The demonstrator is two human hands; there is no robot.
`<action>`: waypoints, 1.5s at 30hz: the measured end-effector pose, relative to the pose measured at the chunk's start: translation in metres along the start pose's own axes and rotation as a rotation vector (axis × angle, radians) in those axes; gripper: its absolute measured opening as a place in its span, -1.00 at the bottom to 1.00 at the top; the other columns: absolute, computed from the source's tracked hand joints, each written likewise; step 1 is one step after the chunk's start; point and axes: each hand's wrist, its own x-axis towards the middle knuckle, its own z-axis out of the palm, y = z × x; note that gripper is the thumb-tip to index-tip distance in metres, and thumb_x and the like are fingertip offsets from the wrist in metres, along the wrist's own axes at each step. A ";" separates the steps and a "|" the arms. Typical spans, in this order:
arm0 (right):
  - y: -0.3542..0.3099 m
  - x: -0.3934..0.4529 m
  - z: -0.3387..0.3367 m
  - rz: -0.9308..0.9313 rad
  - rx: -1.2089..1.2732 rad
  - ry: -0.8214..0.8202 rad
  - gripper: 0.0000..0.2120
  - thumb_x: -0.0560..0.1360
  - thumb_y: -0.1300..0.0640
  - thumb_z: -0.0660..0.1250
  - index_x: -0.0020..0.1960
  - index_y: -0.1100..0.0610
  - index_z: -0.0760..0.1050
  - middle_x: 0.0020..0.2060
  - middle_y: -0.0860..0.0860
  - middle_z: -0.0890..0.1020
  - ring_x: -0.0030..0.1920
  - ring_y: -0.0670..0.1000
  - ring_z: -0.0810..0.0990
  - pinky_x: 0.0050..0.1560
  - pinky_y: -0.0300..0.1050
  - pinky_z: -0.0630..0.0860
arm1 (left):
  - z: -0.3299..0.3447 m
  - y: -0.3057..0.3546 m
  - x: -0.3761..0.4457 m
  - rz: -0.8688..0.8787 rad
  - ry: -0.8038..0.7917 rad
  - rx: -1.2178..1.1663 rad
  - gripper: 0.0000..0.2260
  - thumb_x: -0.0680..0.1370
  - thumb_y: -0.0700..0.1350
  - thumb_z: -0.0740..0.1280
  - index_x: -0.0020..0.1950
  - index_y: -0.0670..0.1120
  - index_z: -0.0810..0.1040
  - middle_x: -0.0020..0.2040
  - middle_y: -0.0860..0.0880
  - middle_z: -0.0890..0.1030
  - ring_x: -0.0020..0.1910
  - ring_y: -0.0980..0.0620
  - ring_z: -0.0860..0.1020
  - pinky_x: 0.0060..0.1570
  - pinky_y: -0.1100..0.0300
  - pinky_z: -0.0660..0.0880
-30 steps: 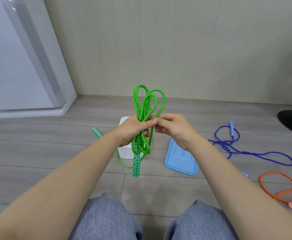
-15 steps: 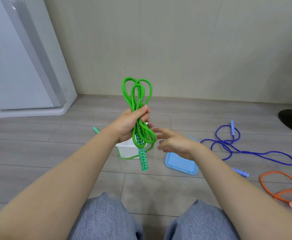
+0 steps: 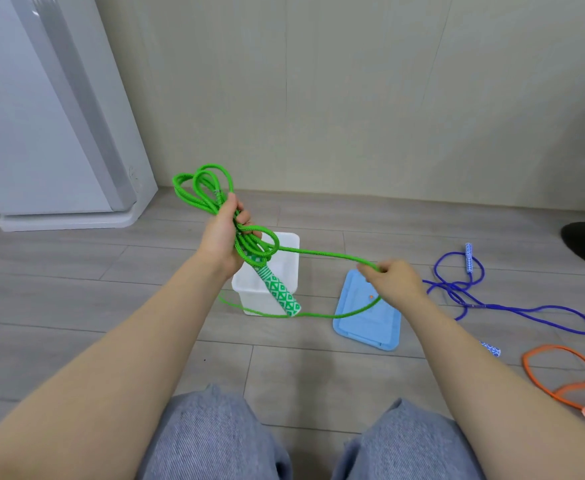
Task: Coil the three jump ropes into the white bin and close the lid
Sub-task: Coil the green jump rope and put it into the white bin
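Left hand (image 3: 223, 237) grips the coiled green rope (image 3: 211, 195) above the open bin (image 3: 289, 268); loops point up-left, handle (image 3: 279, 289) slants down-right. Right hand (image 3: 393, 282) pinches a loose strand over the lid (image 3: 367, 323), running roughly horizontal between hands.

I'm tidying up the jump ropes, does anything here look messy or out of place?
Nothing is damaged. The blue rope and orange rope sprawl loose on the floor, the blue lid lies beside the white bin, and the green rope is only half coiled between both hands.
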 end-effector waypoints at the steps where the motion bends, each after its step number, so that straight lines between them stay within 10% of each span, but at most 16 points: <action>1: 0.000 -0.001 -0.002 0.016 0.056 0.014 -0.46 0.43 -0.27 0.33 -0.24 0.26 0.50 -0.39 0.07 0.48 -0.33 0.07 0.54 -0.32 -0.12 0.33 | -0.002 -0.003 0.001 0.018 0.043 0.061 -0.70 0.65 0.05 0.17 -0.25 -0.02 0.34 -0.51 0.09 0.31 -0.52 0.04 0.27 -0.37 0.13 0.37; 10: -0.063 -0.019 -0.012 -0.233 0.536 -0.169 -0.84 0.55 0.11 0.09 -0.20 0.01 0.33 -0.35 -0.11 0.35 -0.39 -0.10 0.28 -0.36 -0.22 0.19 | -0.009 -0.027 0.002 -0.024 -0.033 0.702 -0.67 0.53 0.10 0.38 -0.28 0.00 0.32 -0.50 0.09 0.32 -0.46 0.01 0.30 -0.31 0.15 0.33; 21: -0.075 -0.030 -0.008 -0.510 0.467 -0.176 -0.81 0.61 0.19 0.19 -0.05 0.08 0.57 -0.45 -0.03 0.37 -0.42 -0.04 0.27 -0.39 -0.23 0.22 | 0.001 -0.033 -0.007 -0.176 -0.247 0.683 -0.64 0.52 0.23 0.32 -0.10 -0.08 0.49 -0.43 0.04 0.35 -0.43 0.03 0.36 -0.20 0.09 0.36; 35: -0.075 -0.030 -0.004 -0.429 0.266 -0.196 -0.74 0.56 0.14 0.26 -0.29 0.00 0.54 -0.39 -0.03 0.56 -0.37 -0.10 0.43 -0.26 -0.16 0.38 | 0.018 -0.035 -0.027 -0.033 -0.533 1.062 -0.95 0.53 -0.12 0.39 -0.13 -0.01 0.60 -0.40 0.07 0.48 -0.40 0.08 0.41 -0.31 0.19 0.46; 45: -0.063 -0.030 -0.028 -0.113 1.026 -0.374 -0.70 0.59 0.04 0.15 -0.28 0.13 0.39 -0.53 0.00 0.41 -0.45 0.02 0.34 -0.40 -0.17 0.37 | 0.000 -0.037 -0.008 -0.029 -0.247 0.996 -0.74 0.61 0.03 0.26 -0.15 -0.10 0.56 -0.26 0.02 0.60 -0.28 0.16 0.58 -0.12 0.16 0.47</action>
